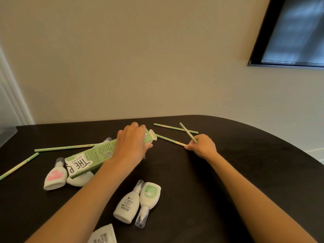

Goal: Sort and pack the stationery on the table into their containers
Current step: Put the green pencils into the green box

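Beige wall (140, 58), dark-framed window (294, 32), dark rounded table (245, 163)

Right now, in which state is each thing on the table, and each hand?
green box: far flap open, near end over a white bottle.
left hand: grips the green box.
right hand: grips the crossing pencil, fingertips touch the near pencil.
far pencil: lying loose under the crossing pencil.
left pencils: lying loose.
pink bottle: lying, capped.
middle bottles: lying side by side, capped, opposite ways.
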`<state>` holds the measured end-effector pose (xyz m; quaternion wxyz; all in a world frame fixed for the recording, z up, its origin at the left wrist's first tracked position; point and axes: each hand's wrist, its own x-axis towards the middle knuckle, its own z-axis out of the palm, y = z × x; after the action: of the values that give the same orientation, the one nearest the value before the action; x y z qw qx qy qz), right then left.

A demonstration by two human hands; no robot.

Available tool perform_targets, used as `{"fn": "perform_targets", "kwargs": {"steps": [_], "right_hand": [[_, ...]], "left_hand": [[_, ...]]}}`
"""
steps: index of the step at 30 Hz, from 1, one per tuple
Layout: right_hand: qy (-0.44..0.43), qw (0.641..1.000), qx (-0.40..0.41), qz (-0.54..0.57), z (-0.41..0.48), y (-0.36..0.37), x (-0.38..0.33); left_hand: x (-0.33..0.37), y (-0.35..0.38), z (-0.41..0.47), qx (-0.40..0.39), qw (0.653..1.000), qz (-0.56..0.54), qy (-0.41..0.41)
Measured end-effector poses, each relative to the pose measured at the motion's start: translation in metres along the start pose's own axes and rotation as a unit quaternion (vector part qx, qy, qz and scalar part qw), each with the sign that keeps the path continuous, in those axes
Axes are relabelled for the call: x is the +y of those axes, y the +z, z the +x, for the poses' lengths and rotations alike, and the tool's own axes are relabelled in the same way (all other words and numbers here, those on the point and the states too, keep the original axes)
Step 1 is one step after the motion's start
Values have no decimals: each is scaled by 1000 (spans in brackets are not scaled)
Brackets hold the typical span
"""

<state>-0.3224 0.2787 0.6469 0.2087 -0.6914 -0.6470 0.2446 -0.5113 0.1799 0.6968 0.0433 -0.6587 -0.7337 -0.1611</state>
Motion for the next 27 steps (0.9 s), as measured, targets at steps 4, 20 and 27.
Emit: {"fn": "perform_targets", "kwargs": {"steps": [4, 20, 27], "right_hand": [[-36, 999, 0, 29, -16, 2, -4], [-4, 784, -18, 621, -155, 17, -55], [-3, 804, -101, 587, -186, 50, -88]], "left_hand": [[-12, 3, -9, -18, 1000, 6, -9], [-88, -45, -105, -21, 996, -82, -25], [-133, -51, -147, -32, 988, -146, -37]]}}
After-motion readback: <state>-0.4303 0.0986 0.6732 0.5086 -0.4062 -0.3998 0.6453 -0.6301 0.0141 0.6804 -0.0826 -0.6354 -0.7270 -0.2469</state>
